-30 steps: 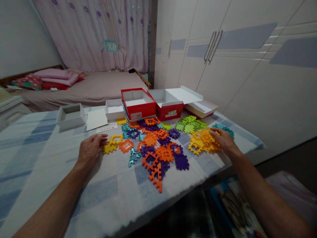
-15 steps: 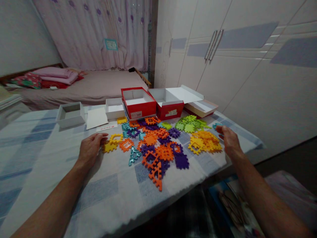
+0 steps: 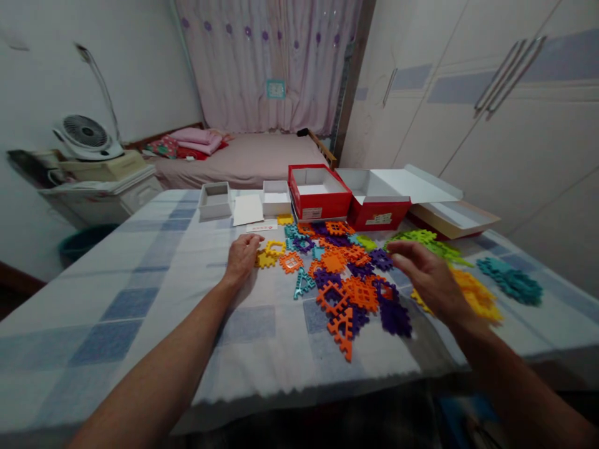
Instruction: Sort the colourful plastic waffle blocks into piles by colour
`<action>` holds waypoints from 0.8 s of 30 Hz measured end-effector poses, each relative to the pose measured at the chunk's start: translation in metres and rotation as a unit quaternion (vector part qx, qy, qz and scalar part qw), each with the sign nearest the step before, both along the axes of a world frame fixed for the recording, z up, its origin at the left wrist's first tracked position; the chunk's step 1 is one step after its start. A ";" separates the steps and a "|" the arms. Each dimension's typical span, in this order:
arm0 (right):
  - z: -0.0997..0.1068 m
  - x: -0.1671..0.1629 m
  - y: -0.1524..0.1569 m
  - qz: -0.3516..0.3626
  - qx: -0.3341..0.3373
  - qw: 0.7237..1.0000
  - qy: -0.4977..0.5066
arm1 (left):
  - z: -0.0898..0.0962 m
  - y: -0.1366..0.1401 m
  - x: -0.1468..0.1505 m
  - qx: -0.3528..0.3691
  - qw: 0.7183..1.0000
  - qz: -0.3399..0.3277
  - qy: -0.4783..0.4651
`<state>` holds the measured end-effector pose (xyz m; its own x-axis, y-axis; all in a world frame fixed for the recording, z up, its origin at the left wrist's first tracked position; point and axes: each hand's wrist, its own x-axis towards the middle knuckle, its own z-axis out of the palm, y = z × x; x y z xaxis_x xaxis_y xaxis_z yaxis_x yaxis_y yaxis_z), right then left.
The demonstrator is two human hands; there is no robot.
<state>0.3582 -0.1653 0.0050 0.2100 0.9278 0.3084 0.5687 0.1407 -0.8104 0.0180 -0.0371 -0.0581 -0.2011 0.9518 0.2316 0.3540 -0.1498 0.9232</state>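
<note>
My left hand rests on the cloth with loosely bent fingers. It is beside a solid yellow building tile and a yellow window-frame tile; whether it touches them I cannot tell. My right hand hovers above the right side of the mixed pile, fingers stretched and nothing seen between them. Below its fingertips is a purple tile. Orange tiles, purple ones and a teal triangular tile lie between my hands. Part of the yellow pile is hidden behind my right hand.
Green tiles and a teal pile lie at the right. Behind stand a red box, another red box with its lid open, a box lid and small white boxes. The checked tablecloth's front edge is near me.
My view has turned left. My right hand has moved left from beside the yellow pile to above the mixed tiles, uncovering the teal pile. My left hand stays by the yellow tiles.
</note>
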 end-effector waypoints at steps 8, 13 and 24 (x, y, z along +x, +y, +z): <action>-0.016 -0.134 0.065 0.285 -0.004 0.926 -0.249 | -0.003 -0.002 0.002 -0.010 0.998 -0.041 -0.051; -0.027 -0.180 0.093 0.275 -0.002 0.873 -0.402 | 0.000 -0.002 0.003 -0.012 0.996 -0.048 -0.070; -0.021 -0.190 0.111 0.242 0.031 0.852 -0.464 | 0.002 -0.001 0.004 -0.013 0.994 -0.030 -0.106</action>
<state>0.1680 -0.0548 -0.0157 -0.5521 0.8130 0.1851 0.8241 0.5658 -0.0270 0.0221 -0.0382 -0.0558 -0.1853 0.9686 0.1656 0.1426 -0.1402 0.9798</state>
